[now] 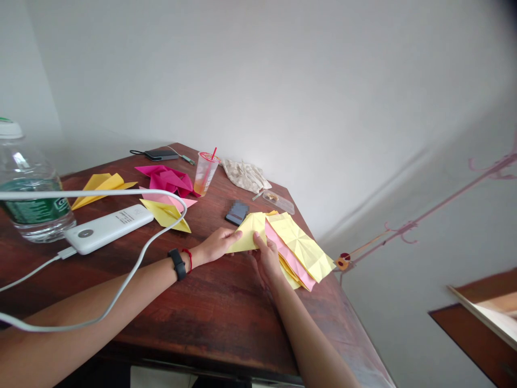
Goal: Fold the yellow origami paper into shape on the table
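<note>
Between my two hands is a folded piece of pale yellow paper, held just over the table. My left hand pinches its left edge, thumb on top. On its right side, my right hand grips it with the thumb pressed on the face and the fingers underneath. Right beside that hand lies a stack of creased paper sheets, yellow and pink, with a crossing fold pattern on the top sheet. A dark phone rests just beyond the held paper.
On the wooden table are a magenta folded paper, yellow folded papers, a plastic cup with straw, a cloth and a clear case. A white power bank, its looping cable and a water bottle stand left.
</note>
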Available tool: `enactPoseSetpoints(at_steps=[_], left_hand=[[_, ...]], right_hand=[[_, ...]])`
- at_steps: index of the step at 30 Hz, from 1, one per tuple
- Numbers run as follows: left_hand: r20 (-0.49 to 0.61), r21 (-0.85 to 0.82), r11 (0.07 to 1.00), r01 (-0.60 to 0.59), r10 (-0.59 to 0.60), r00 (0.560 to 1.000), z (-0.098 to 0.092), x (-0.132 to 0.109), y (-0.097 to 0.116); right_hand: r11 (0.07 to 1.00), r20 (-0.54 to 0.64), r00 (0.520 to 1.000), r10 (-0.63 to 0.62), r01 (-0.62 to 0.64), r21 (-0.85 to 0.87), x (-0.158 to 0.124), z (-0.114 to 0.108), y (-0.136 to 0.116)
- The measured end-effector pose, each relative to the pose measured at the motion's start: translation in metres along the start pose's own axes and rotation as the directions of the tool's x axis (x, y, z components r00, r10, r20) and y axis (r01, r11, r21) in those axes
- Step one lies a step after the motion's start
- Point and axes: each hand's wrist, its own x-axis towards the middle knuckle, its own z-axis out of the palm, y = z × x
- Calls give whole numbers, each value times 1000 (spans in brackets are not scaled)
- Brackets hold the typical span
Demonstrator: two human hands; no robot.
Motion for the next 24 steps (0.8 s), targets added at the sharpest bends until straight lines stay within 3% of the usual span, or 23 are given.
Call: enactPoseSetpoints(at_steps=[5, 8, 16, 20, 24], left_hand=[[-152, 15, 988, -155, 155, 976, 0, 3, 2], [-221, 122, 983, -135, 160, 962, -4, 4, 6], [-343, 336, 935, -114, 234, 909, -6, 0, 12], [-410, 353, 932, -88, 238, 880, -7, 1, 11], [-413, 334, 937, -99, 240, 879, -7, 3, 8]], right_hand=[[941, 57, 995, -76, 90, -327, -1, -6, 1], [900, 122, 991, -48, 96, -425, -4, -7, 4], [903, 135, 990, -34, 88, -420, -6, -3, -1], [913, 218, 975, 51, 42, -405, -11, 3, -7], [905, 294, 947, 131, 6, -424, -13, 6, -4]])
